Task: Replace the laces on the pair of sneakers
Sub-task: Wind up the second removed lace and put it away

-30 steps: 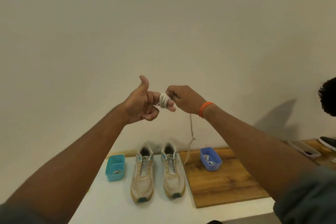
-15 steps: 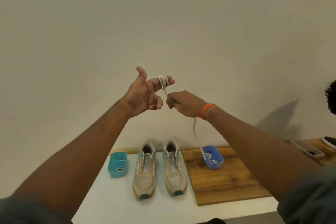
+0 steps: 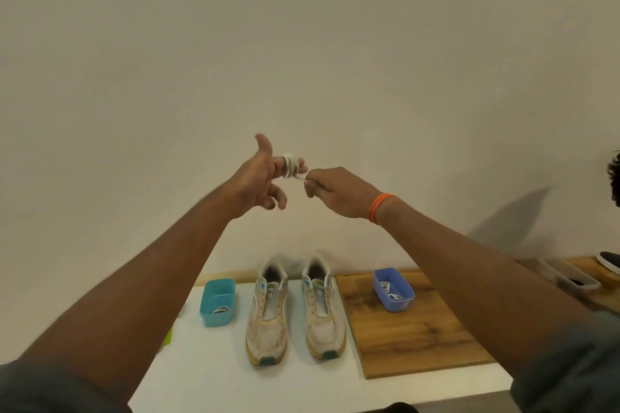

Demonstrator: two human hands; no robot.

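Head view: lace [image 3: 290, 170] coiled round left hand [image 3: 258, 183] fingers – thumb out.
Right hand [image 3: 335, 191]: pinches its free end.
Handling: soft, light – grip near tip.
Sneakers [image 3: 295, 308]: unlaced, tabletop's far edge.

Both arms reach forward, raised before a plain pale wall. The left hand [image 3: 258, 181] extends two fingers wrapped in a coiled off-white shoelace [image 3: 290, 166], thumb up. The right hand [image 3: 335, 193], with an orange wristband [image 3: 379, 207], pinches the lace's end. Below, two worn white laceless sneakers [image 3: 295, 308] stand side by side on a white table [image 3: 208, 365], between a teal plastic tub [image 3: 217, 302] and a blue plastic tub [image 3: 393, 290] on a wooden board [image 3: 412, 335].
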